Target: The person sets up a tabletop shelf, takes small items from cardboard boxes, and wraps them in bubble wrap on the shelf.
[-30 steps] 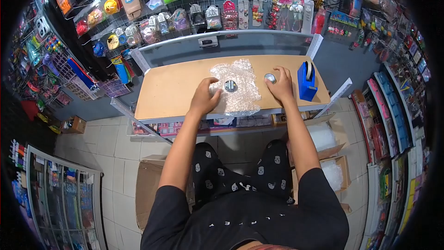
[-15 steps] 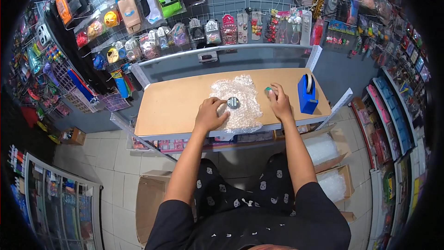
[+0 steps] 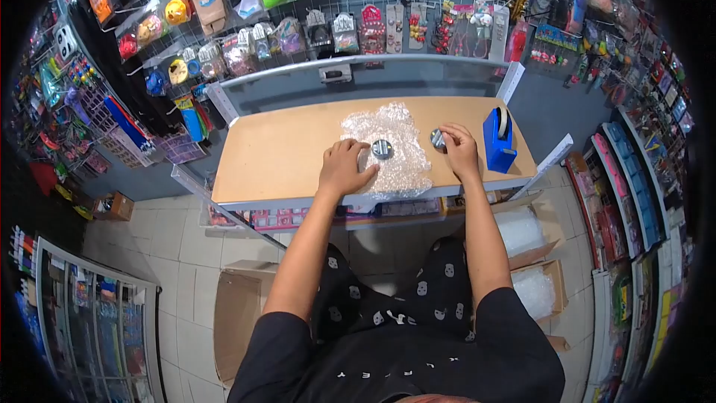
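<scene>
A sheet of bubble wrap (image 3: 403, 168) lies spread on the wooden tabletop. On it sits a small round flat tin (image 3: 382, 149) with a dark rim and a printed face. My left hand (image 3: 345, 167) rests on the wrap's left side, thumb and fingers apart, fingertips close to that tin. To the right of the wrap, my right hand (image 3: 461, 151) pinches the edge of a second round tin (image 3: 438, 139) that looks alike, its face turned up over the tabletop.
A blue tape dispenser (image 3: 498, 140) stands at the table's right end. Beyond the back rail (image 3: 365, 65) hang packaged goods on a wire grid. Cardboard boxes are on the floor, one (image 3: 233, 321) at left and one with bubble wrap (image 3: 538, 292) at right.
The second tin, tilted with a green glint before, now shows its round face in my right hand. My left hand stays by the first tin. The view has shifted slightly.
</scene>
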Available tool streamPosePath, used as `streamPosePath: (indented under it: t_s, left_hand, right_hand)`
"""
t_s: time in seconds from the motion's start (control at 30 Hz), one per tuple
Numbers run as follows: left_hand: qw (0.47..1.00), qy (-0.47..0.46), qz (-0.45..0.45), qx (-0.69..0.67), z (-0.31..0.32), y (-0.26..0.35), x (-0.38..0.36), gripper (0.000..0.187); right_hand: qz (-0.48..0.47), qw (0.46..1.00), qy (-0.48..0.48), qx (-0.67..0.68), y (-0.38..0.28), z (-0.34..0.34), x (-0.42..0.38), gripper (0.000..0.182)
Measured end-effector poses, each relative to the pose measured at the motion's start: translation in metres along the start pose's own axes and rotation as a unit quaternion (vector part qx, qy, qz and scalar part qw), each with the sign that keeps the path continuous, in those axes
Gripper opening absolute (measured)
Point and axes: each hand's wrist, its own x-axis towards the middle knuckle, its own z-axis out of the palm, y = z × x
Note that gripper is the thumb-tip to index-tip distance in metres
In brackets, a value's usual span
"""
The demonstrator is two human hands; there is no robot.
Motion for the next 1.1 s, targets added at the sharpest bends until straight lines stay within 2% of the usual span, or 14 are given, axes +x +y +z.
streamPosePath:
  t_s: [0.1,0.2,0.3,0.4,0.5,0.57,0.63,0.67,0.73,0.83,0.97,1.1]
  left_hand:
    - [1.000,-0.005,0.009,-0.014,-0.003,-0.003,0.002,0.061]
    - [1.000,-0.008,0.011,-0.017,-0.003,-0.003,0.002,0.064]
    - [1.000,-0.005,0.015,-0.009,-0.002,-0.002,0.001,0.063]
    - [1.000,-0.005,0.018,0.003,0.004,-0.005,-0.001,0.061]
    - [1.000,-0.013,0.016,0.010,0.004,-0.004,0.003,0.061]
    - [1.000,-0.016,0.014,0.009,0.002,-0.004,0.003,0.060]
    - [1.000,-0.019,0.016,0.006,0.002,-0.004,0.002,0.058]
    - [1.000,-0.016,0.018,0.006,0.003,-0.004,0.002,0.057]
    - [1.000,-0.017,0.018,0.003,0.001,-0.003,0.001,0.056]
    - [1.000,-0.021,0.015,0.004,0.000,-0.003,0.002,0.055]
    - [0.999,-0.039,-0.014,0.017,0.000,0.004,0.005,0.055]
    - [0.997,-0.037,-0.043,0.044,-0.002,0.010,0.011,0.053]
  right_hand:
    - [0.024,0.995,-0.038,-0.094,-0.014,-0.003,-0.004,0.026]
    - [-0.082,0.961,0.015,-0.262,-0.008,0.005,-0.006,0.035]
    - [-0.042,0.963,0.027,-0.265,-0.012,0.007,-0.005,0.033]
    - [0.046,0.984,0.029,-0.172,-0.031,0.008,-0.003,0.033]
    - [0.086,0.989,-0.034,-0.120,-0.061,0.022,-0.007,0.035]
    - [-0.009,0.992,-0.079,-0.103,-0.061,0.041,-0.010,0.037]
    - [-0.105,0.989,-0.107,-0.017,-0.080,0.056,-0.009,0.036]
    - [-0.115,0.985,-0.127,-0.028,-0.080,0.062,-0.008,0.036]
    - [-0.134,0.976,-0.166,-0.048,-0.077,0.074,-0.005,0.036]
    - [-0.078,0.964,-0.207,-0.148,-0.069,0.076,-0.016,0.038]
    - [-0.082,0.963,-0.235,-0.103,-0.069,0.072,-0.014,0.038]
    - [-0.097,0.964,-0.211,-0.129,-0.066,0.075,-0.017,0.036]
